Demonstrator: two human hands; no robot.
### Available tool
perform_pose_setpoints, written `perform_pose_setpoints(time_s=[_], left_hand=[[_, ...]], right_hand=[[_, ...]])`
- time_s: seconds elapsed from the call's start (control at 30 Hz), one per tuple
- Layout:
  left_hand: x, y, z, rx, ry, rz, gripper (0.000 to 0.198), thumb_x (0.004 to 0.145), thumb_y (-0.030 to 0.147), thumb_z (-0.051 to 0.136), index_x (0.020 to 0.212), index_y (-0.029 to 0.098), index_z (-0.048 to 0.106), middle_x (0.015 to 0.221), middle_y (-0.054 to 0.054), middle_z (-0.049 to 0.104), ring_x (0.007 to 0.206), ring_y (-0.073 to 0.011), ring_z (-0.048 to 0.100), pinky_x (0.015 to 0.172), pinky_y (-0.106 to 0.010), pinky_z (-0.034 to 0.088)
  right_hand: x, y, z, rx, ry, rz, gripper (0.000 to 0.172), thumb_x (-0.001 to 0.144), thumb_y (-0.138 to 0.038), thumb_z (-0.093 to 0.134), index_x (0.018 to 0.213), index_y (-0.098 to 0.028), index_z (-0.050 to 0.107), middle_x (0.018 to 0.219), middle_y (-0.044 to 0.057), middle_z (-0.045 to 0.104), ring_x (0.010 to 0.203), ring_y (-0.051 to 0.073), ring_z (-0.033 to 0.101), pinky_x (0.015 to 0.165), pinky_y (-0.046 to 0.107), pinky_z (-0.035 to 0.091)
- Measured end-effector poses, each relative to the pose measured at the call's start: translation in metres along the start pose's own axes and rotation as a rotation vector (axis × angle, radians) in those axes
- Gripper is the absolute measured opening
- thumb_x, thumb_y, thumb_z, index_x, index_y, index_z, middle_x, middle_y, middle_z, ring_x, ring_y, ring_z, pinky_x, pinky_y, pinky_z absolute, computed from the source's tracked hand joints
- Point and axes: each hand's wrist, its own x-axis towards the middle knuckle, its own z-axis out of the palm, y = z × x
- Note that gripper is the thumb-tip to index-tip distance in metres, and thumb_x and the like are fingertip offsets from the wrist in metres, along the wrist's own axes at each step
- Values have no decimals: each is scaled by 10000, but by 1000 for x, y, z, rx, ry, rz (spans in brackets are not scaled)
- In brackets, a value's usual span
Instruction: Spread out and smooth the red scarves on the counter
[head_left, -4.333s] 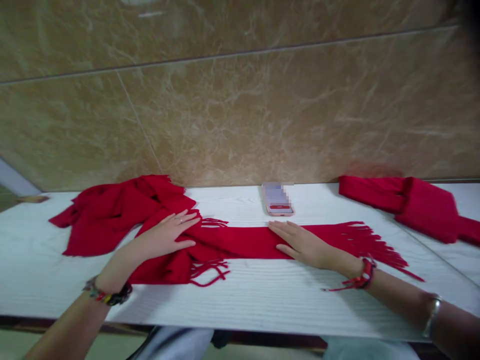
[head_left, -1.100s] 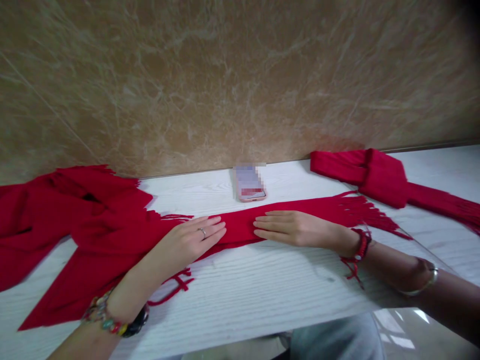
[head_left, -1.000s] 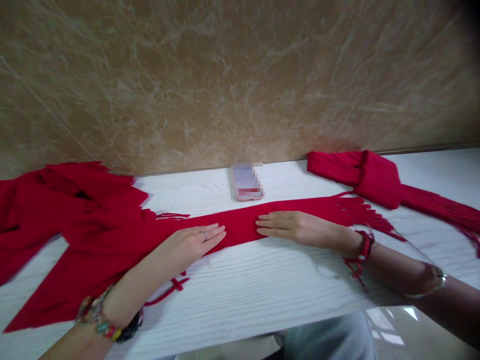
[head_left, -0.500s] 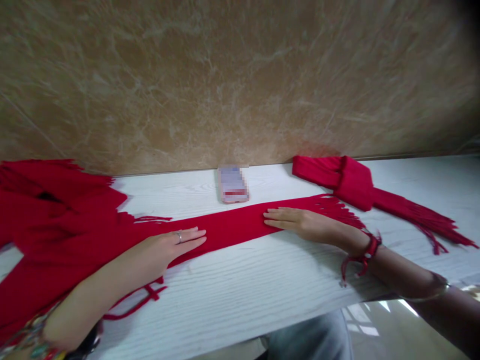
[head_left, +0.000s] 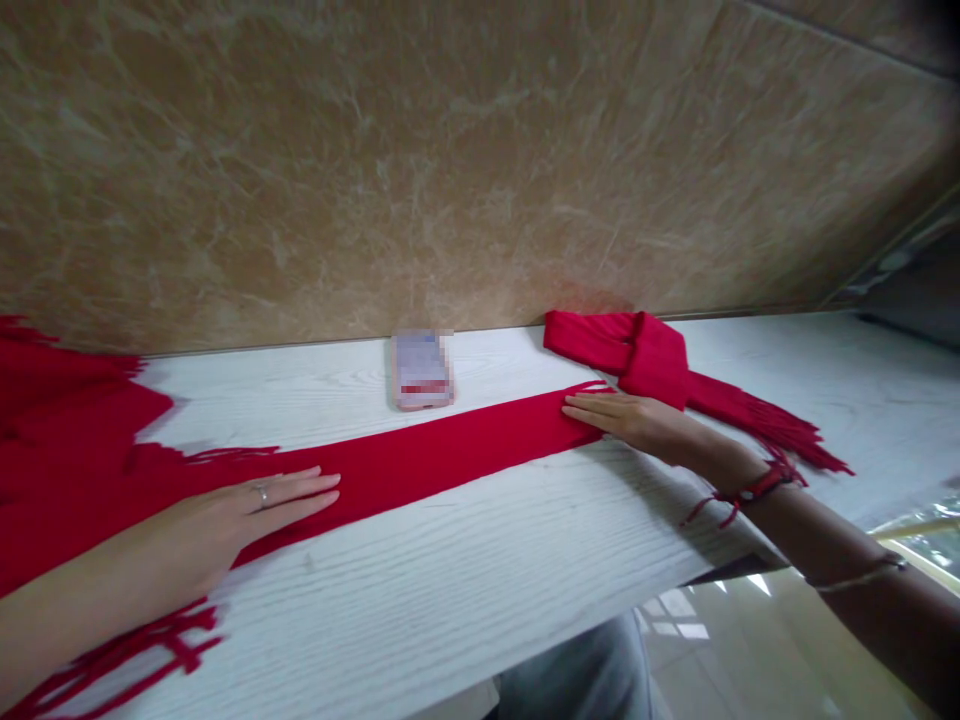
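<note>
A red fringed scarf (head_left: 442, 447) lies in a flat, narrow strip across the white wood-grain table (head_left: 450, 570). My left hand (head_left: 247, 510), with a ring on one finger, rests flat on the strip's left part, fingers stretched out. Near the fringed right end, my right hand (head_left: 622, 415) presses flat on the cloth with straight fingers. Its palm and wrist hide much of that fringe. Just beyond my right hand lies a second red scarf (head_left: 652, 355), folded and looped around itself, its fringe trailing right.
More red fringed cloth (head_left: 67, 420) is heaped at the left. A phone (head_left: 422, 370) lies near the brown marble-patterned wall (head_left: 420, 170) at the back. Below the table's front edge show a grey-clad leg (head_left: 577, 675) and the shiny floor (head_left: 720, 650).
My right hand has slid rightward along the scarf to its fringed end. My left hand stays flat at about the same part of the cloth. The view has shifted right.
</note>
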Motion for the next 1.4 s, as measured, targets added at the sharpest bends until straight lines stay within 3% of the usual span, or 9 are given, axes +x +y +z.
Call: perform_pose_setpoints(time_s=[0.1, 0.2, 0.3, 0.43, 0.63, 0.83, 1.0, 1.27, 1.4], left_hand=[[1, -6, -3, 3, -86, 110, 573, 735, 58, 359, 1241, 314, 440, 1258, 42, 499, 1048, -118, 532, 853, -228, 417], [17, 2, -6, 9, -79, 31, 358, 805, 317, 455, 1150, 275, 542, 1160, -10, 578, 946, -180, 585, 803, -282, 449], [45, 23, -2, 57, -45, -53, 413, 854, 451, 363, 1090, 203, 593, 1111, -77, 602, 957, -229, 576, 829, -351, 431], [76, 48, 12, 47, -40, -17, 444, 900, 401, 276, 1283, 216, 403, 1364, -52, 365, 1231, -228, 347, 988, -396, 287], [80, 52, 24, -1, -165, -31, 485, 910, 386, 230, 1344, 177, 282, 1408, -41, 265, 1293, -194, 224, 1041, -383, 192], [77, 54, 22, -14, -196, -85, 478, 900, 308, 222, 1345, 142, 275, 1419, -49, 229, 1305, -182, 185, 1048, -371, 191], [69, 57, 21, 24, -237, -271, 526, 879, 321, 245, 1348, 84, 260, 1425, -96, 182, 1312, -217, 144, 1050, -400, 183], [57, 61, 13, 34, -280, -448, 560, 873, 342, 247, 1352, 54, 235, 1424, -128, 131, 1309, -237, 137, 1037, -418, 211], [56, 62, 15, 16, -266, -436, 569, 872, 340, 260, 1354, 39, 221, 1424, -140, 127, 1313, -238, 118, 1046, -416, 188]], right_hand=[[-1, 5, 1, -70, 14, 35, 516, 824, -36, 324, 1326, -153, 326, 1306, 116, 435, 1197, 213, 402, 975, 400, 385], [0, 0, 1, -136, 2, 63, 491, 832, -36, 303, 1309, -141, 355, 1286, 119, 458, 1178, 220, 425, 953, 402, 406], [-1, -9, -2, -217, -18, 79, 495, 817, -13, 298, 1293, -124, 374, 1283, 123, 460, 1179, 233, 423, 938, 419, 416], [1, -22, -19, -274, -14, 109, 610, 715, 62, 328, 1299, -110, 356, 1314, 117, 425, 1238, 244, 333, 985, 448, 355], [71, -72, -49, -30, 22, 35, 469, 861, -227, 372, 1314, -111, 338, 1368, 110, 341, 1282, 224, 244, 1032, 409, 293], [122, -115, -13, 183, 21, 58, 510, 909, -358, 273, 1336, -78, 286, 1381, 135, 306, 1283, 231, 242, 1036, 445, 250], [100, -96, 8, 167, 9, 170, 512, 909, -386, 245, 1352, -130, 271, 1396, 98, 280, 1290, 239, 217, 1039, 466, 219], [42, -36, 28, 39, 15, 406, 507, 906, -325, 234, 1318, -39, 310, 1362, 205, 296, 1265, 275, 264, 985, 491, 305], [50, -43, 20, 7, 76, 407, 500, 903, -305, 232, 1261, 11, 382, 1323, 254, 340, 1266, 307, 247, 974, 522, 303]])
